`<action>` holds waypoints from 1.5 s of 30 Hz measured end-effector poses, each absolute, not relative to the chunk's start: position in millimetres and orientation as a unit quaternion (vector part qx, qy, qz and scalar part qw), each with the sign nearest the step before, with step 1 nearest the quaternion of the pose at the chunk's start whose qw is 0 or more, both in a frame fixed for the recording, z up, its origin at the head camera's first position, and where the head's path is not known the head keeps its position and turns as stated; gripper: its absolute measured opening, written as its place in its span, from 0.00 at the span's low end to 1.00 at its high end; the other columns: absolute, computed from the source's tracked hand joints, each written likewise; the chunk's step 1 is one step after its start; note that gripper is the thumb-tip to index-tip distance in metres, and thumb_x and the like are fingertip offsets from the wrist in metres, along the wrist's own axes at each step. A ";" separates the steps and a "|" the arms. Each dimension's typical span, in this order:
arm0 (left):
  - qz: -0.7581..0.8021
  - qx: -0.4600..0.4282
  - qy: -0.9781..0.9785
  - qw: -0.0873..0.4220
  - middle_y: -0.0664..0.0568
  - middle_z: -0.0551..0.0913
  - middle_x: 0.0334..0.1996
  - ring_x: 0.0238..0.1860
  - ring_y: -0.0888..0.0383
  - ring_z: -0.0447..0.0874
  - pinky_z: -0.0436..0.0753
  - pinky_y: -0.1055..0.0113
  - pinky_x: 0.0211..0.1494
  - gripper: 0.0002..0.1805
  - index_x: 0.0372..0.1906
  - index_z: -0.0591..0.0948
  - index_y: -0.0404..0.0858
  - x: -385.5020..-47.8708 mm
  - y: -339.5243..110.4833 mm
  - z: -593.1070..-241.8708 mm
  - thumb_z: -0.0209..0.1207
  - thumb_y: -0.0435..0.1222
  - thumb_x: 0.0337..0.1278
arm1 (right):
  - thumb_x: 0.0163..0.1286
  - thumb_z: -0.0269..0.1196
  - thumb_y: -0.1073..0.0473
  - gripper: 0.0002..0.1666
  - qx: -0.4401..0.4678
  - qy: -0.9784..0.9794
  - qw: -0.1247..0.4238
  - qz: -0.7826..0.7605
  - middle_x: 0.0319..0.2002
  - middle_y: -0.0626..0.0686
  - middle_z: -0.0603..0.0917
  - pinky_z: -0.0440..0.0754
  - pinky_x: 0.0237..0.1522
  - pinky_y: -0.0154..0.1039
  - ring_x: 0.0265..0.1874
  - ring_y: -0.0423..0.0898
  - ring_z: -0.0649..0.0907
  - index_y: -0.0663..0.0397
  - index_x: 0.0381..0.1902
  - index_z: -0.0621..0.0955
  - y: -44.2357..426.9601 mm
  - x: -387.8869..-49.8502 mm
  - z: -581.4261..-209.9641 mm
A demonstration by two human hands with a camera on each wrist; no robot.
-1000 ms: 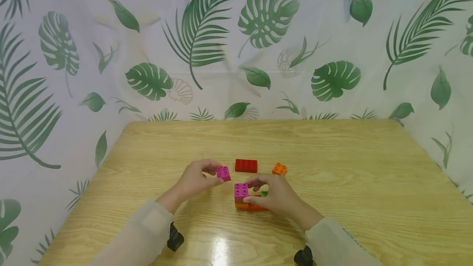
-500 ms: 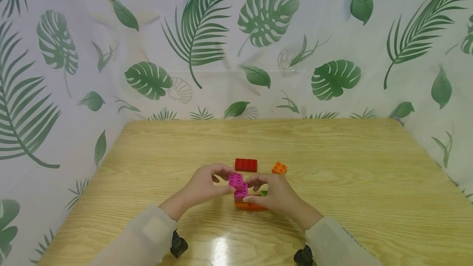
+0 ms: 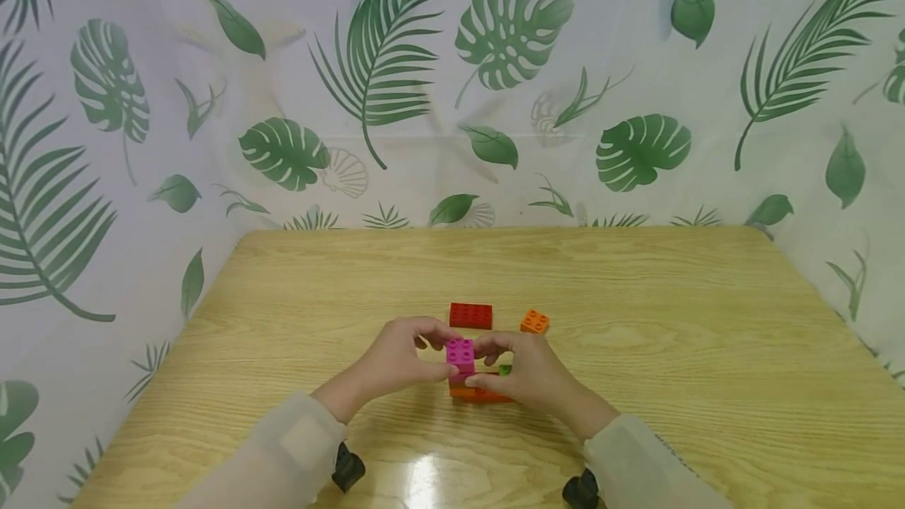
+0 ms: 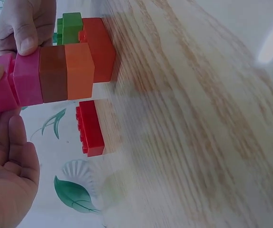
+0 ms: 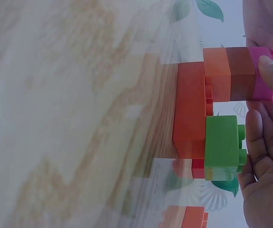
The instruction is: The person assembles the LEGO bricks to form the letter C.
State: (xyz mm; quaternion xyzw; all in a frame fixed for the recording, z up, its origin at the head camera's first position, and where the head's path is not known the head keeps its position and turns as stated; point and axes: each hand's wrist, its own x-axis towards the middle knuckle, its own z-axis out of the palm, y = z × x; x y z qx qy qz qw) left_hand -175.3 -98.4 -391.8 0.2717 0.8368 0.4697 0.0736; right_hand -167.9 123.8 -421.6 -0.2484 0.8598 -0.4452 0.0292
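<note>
My left hand (image 3: 399, 357) pinches a pink toy brick (image 4: 4, 92) between thumb and fingers at the top of a brick stack. In the left wrist view it sits slightly tilted, a narrow gap showing against the second pink brick (image 4: 28, 83) below. Thumb and fingers of my right hand (image 3: 535, 371) grip that second pink brick. Under it come a brown brick (image 4: 53, 73) and an orange brick (image 4: 81, 71), on one end of a long orange-red brick (image 5: 190, 114). At the other end stands a green brick (image 5: 221, 147), beside my right fingers.
Behind the hands, a red brick (image 3: 470, 315) lies on the wooden table (image 3: 636, 281). To its right is a small orange brick (image 3: 534, 321). A leaf-patterned cloth (image 3: 424, 179) hangs along the table's back and sides.
My left hand has carried its pink brick rightward and down from beside the stack onto the top of it. The right hand has stayed in place on the stack.
</note>
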 end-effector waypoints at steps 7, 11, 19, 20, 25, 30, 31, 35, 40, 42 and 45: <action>0.457 0.273 0.843 0.074 0.59 0.84 0.38 0.40 0.51 0.78 0.75 0.49 0.47 0.15 0.42 0.85 0.40 -177.5 -95.6 -390.3 0.71 0.33 0.45 | 0.53 0.74 0.51 0.21 -0.250 0.863 0.020 -0.439 0.38 0.45 0.85 0.81 0.30 0.35 0.35 0.43 0.80 0.53 0.43 0.84 124.1 -168.6 -422.0; 0.461 0.271 0.842 0.076 0.58 0.83 0.38 0.41 0.49 0.78 0.76 0.49 0.49 0.15 0.41 0.84 0.39 -178.0 -95.0 -391.2 0.72 0.33 0.43 | 0.52 0.74 0.51 0.21 -0.252 0.864 0.017 -0.435 0.38 0.44 0.85 0.82 0.32 0.37 0.34 0.42 0.80 0.53 0.42 0.84 124.3 -169.2 -422.1; 0.469 0.258 0.842 0.066 0.58 0.83 0.38 0.42 0.50 0.78 0.77 0.52 0.50 0.16 0.42 0.84 0.39 -176.2 -94.2 -400.8 0.72 0.34 0.45 | 0.52 0.74 0.51 0.21 -0.249 0.870 0.013 -0.425 0.37 0.44 0.85 0.80 0.37 0.35 0.33 0.41 0.80 0.54 0.42 0.84 124.5 -168.7 -422.3; 0.468 0.258 0.843 0.064 0.58 0.83 0.38 0.42 0.50 0.78 0.77 0.52 0.50 0.16 0.43 0.83 0.39 -175.8 -94.2 -401.6 0.71 0.34 0.45 | 0.52 0.74 0.51 0.21 -0.250 0.869 0.011 -0.426 0.37 0.44 0.85 0.80 0.37 0.35 0.33 0.40 0.80 0.54 0.42 0.84 124.5 -168.7 -422.6; 0.481 0.258 0.835 0.063 0.57 0.82 0.37 0.43 0.49 0.78 0.76 0.51 0.51 0.17 0.45 0.82 0.38 -175.1 -94.3 -405.3 0.70 0.33 0.46 | 0.52 0.74 0.52 0.20 -0.253 0.864 0.003 -0.435 0.37 0.43 0.85 0.80 0.39 0.35 0.34 0.40 0.81 0.52 0.42 0.84 123.9 -168.6 -423.3; 0.505 0.250 0.822 0.076 0.55 0.82 0.38 0.44 0.47 0.77 0.76 0.50 0.51 0.18 0.46 0.81 0.36 -174.6 -95.0 -409.5 0.70 0.32 0.47 | 0.53 0.74 0.54 0.20 -0.260 0.857 0.001 -0.445 0.38 0.44 0.85 0.81 0.41 0.37 0.34 0.41 0.81 0.53 0.43 0.84 122.9 -167.6 -423.7; 0.510 0.251 0.820 0.077 0.55 0.82 0.39 0.45 0.46 0.77 0.76 0.50 0.52 0.18 0.46 0.81 0.36 -174.6 -95.3 -410.3 0.70 0.33 0.47 | 0.53 0.74 0.55 0.19 -0.262 0.856 0.000 -0.445 0.38 0.43 0.85 0.81 0.41 0.37 0.34 0.41 0.81 0.53 0.43 0.84 122.7 -167.5 -423.7; 0.521 0.250 0.813 0.078 0.53 0.82 0.40 0.45 0.45 0.77 0.75 0.49 0.52 0.18 0.47 0.81 0.35 -174.3 -96.0 -412.3 0.69 0.33 0.48 | 0.54 0.73 0.53 0.19 -0.261 0.857 0.009 -0.445 0.39 0.42 0.84 0.80 0.42 0.38 0.35 0.41 0.81 0.51 0.43 0.83 122.9 -167.5 -423.5; 0.529 0.244 0.810 0.077 0.53 0.82 0.41 0.45 0.49 0.78 0.76 0.51 0.52 0.18 0.47 0.81 0.36 -174.0 -96.2 -413.1 0.69 0.32 0.47 | 0.55 0.72 0.48 0.23 -0.270 0.851 0.041 -0.448 0.43 0.44 0.83 0.79 0.47 0.45 0.39 0.43 0.80 0.50 0.47 0.82 127.9 -171.3 -422.1; 0.530 0.244 0.809 0.075 0.53 0.83 0.41 0.45 0.50 0.78 0.76 0.52 0.52 0.19 0.47 0.81 0.36 -174.1 -95.9 -412.9 0.69 0.32 0.47 | 0.55 0.72 0.49 0.24 -0.273 0.846 0.053 -0.455 0.45 0.46 0.83 0.77 0.50 0.49 0.41 0.44 0.81 0.51 0.49 0.81 132.5 -175.0 -421.4; 0.526 0.247 0.810 0.071 0.53 0.83 0.41 0.45 0.49 0.78 0.76 0.52 0.51 0.18 0.47 0.81 0.35 -174.2 -95.6 -412.4 0.69 0.32 0.47 | 0.56 0.72 0.50 0.26 -0.272 0.841 0.060 -0.464 0.47 0.50 0.83 0.76 0.51 0.53 0.43 0.47 0.80 0.53 0.51 0.80 139.9 -182.5 -420.4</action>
